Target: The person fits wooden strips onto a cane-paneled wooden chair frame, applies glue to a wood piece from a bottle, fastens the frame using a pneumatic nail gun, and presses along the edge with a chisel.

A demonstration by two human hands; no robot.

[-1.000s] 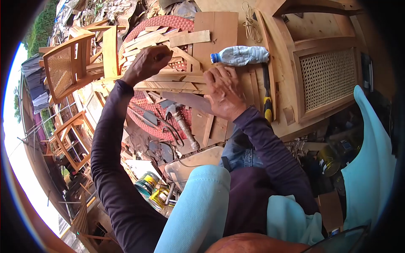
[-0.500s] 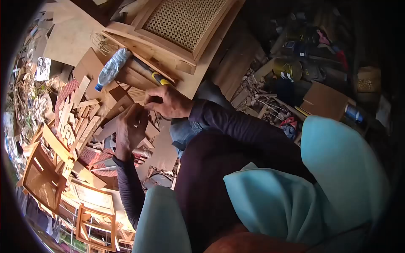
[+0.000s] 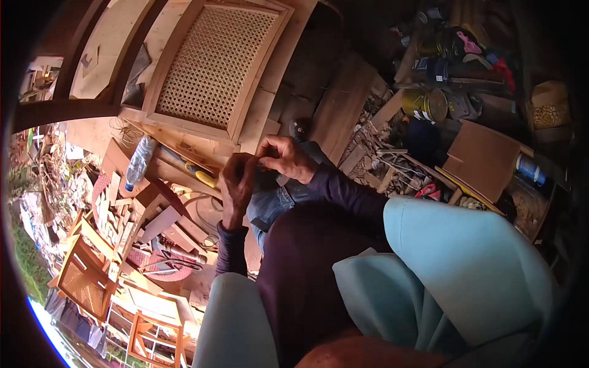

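Note:
My left hand (image 3: 237, 187) and my right hand (image 3: 287, 158) meet in front of my lap, fingertips close together. The fingers of each are pinched on something too small to make out. Just beyond them lies a frame with woven cane mesh (image 3: 215, 64) on a wooden workbench (image 3: 265, 101). A tool with a yellow and black handle (image 3: 205, 178) rests on the bench's edge, left of my left hand. Further left is a clear plastic bottle (image 3: 141, 161) with a blue cap.
Wood offcuts (image 3: 116, 211) are heaped at the left, above wooden chair frames (image 3: 83, 276). Curved dark wooden bars (image 3: 67, 113) cross the upper left. At the right are a yellow tin (image 3: 425, 104), a cardboard piece (image 3: 481, 159) and a box of small yellowish pieces (image 3: 550, 113).
The view has shifted, so the cane frame appears further left and dark curved bars show at the upper left. Both hands now appear further right, still close together.

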